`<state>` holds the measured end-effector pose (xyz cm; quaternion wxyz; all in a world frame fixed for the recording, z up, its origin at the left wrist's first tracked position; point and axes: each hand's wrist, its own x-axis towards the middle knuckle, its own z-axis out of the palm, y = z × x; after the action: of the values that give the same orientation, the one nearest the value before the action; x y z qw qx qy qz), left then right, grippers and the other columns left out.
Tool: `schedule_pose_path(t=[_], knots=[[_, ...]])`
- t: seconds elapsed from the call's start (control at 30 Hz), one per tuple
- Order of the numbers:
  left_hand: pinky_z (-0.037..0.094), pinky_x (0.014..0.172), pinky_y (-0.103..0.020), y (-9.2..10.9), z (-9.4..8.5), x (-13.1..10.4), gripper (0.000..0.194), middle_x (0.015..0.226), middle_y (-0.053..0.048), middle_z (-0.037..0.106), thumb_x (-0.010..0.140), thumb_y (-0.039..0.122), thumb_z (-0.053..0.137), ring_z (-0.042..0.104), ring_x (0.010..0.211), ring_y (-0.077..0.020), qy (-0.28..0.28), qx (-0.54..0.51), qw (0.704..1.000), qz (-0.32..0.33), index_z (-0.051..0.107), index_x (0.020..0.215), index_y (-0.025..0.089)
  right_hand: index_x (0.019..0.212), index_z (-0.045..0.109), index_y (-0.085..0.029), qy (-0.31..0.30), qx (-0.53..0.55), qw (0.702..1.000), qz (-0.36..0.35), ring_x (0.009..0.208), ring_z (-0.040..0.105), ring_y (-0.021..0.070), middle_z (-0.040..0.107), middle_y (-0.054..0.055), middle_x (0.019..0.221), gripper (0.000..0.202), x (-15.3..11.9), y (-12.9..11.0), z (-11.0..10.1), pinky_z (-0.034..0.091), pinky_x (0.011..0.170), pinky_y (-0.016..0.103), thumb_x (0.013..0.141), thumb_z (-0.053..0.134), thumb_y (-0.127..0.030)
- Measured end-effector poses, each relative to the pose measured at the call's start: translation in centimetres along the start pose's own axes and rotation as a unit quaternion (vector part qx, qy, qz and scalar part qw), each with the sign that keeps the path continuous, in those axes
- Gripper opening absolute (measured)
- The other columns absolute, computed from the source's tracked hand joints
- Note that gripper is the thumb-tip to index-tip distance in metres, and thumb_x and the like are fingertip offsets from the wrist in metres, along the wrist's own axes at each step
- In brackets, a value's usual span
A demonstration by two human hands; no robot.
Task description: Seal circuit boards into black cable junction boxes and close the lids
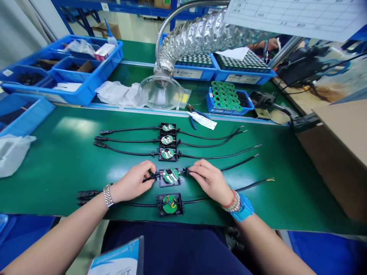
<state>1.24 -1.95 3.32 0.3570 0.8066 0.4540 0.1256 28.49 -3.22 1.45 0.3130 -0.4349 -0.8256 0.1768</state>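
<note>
Just below the middle of the frame lies a round green circuit board [171,175], its face dotted with white patches and one dark, roundish component. It sits over a flat, squarish black housing [170,185], whose lower edge and corners show around it. Thin wires, reddish on the left, run from the board to a black cable on each side, and each cable carries a flanged black grommet close to the housing. The left hand [137,181] has thumb and fingertips pinched together on the left cable [146,178] at its grommet; the right hand [210,181] pinches the right cable [241,163] beside its own grommet, fingers curled nearly closed. That cable slants towards the right of the frame and ends in a paler tip. Three similar units [167,140] lie above, and another unit [170,205] below shows a plainer green disc with a yellow ring.
</note>
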Motion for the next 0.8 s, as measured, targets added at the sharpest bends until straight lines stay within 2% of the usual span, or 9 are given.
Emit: schedule_pose_path(t=[0.1,0.2,0.27,0.33,0.47,0.57,0.7,0.8], knots=[[0.045,0.055,-0.021,0.8,-1.5,0.6,0.024,0.093,-0.002,0.062,0.081,0.023,0.049,0.053,0.061,-0.0085,-0.016,-0.078,0.997,0.011,0.052,0.104,0.018,0.093,0.063,-0.020,0.040,-0.018,0.998,-0.033,0.076,0.056,0.0142,0.058,0.006,0.085,0.017,0.7,-0.6,-1.2,0.049,0.066,0.027,0.088,0.047,-0.019],[0.047,0.070,-0.023,1.5,-2.2,1.1,0.019,0.091,-0.002,0.064,0.086,0.028,0.046,0.058,0.076,-0.0116,-0.005,-0.082,0.996,0.046,0.062,0.090,0.018,0.095,0.063,-0.021,0.048,-0.060,0.995,-0.056,0.074,0.054,0.0149,0.059,0.006,0.083,0.018,0.8,-1.4,-2.0,0.047,0.064,0.028,0.088,0.047,-0.017],[0.046,0.073,-0.023,1.7,-1.9,1.3,0.023,0.085,-0.002,0.064,0.088,0.027,0.045,0.058,0.078,-0.0119,0.020,-0.027,0.997,0.075,0.064,0.079,0.018,0.096,0.062,-0.019,0.033,-0.100,0.992,-0.068,0.071,0.051,0.0153,0.059,0.006,0.082,0.018,0.4,-2.2,-2.2,0.044,0.062,0.030,0.088,0.047,-0.016],[0.045,0.072,-0.024,1.7,-1.0,1.5,0.021,0.083,-0.001,0.063,0.087,0.026,0.047,0.057,0.077,-0.0125,0.041,0.070,0.991,0.105,0.065,0.079,0.018,0.095,0.062,-0.017,0.011,-0.151,0.985,-0.085,0.068,0.048,0.0157,0.059,0.007,0.080,0.018,-0.1,-3.1,-2.2,0.041,0.060,0.031,0.087,0.046,-0.014],[0.042,0.061,-0.026,1.7,1.2,2.0,0.022,0.081,-0.002,0.061,0.088,0.025,0.045,0.053,0.073,-0.0151,0.071,0.263,0.953,0.131,0.063,0.079,0.018,0.094,0.062,-0.014,-0.030,-0.228,0.964,-0.129,0.065,0.044,0.0166,0.058,0.008,0.077,0.022,-0.8,-4.7,-1.4,0.034,0.055,0.031,0.089,0.040,-0.014],[0.038,0.053,-0.024,1.7,2.1,2.3,0.020,0.081,-0.002,0.059,0.088,0.021,0.044,0.050,0.071,-0.0150,0.084,0.329,0.929,0.150,0.061,0.077,0.017,0.093,0.062,-0.013,-0.044,-0.248,0.957,-0.143,0.064,0.042,0.0169,0.056,0.007,0.073,0.026,-0.8,-5.4,-0.4,0.031,0.054,0.032,0.091,0.036,-0.016],[0.037,0.056,-0.024,1.2,2.0,2.3,0.022,0.085,-0.003,0.060,0.090,0.021,0.042,0.049,0.074,-0.0145,0.056,0.327,0.926,0.180,0.060,0.078,0.017,0.087,0.062,-0.011,-0.056,-0.252,0.956,-0.140,0.063,0.040,0.0164,0.051,0.006,0.067,0.026,-1.1,-5.5,1.0,0.028,0.054,0.031,0.090,0.035,-0.015],[0.038,0.062,-0.026,0.6,1.5,1.7,0.024,0.105,-0.001,0.060,0.090,0.035,0.041,0.047,0.080,-0.0161,-0.003,0.304,0.925,0.230,0.062,0.092,0.023,0.086,0.061,-0.012,-0.064,-0.242,0.960,-0.126,0.062,0.040,0.0154,0.049,0.004,0.066,0.025,-1.5,-5.3,1.7,0.028,0.054,0.030,0.090,0.037,-0.014]])
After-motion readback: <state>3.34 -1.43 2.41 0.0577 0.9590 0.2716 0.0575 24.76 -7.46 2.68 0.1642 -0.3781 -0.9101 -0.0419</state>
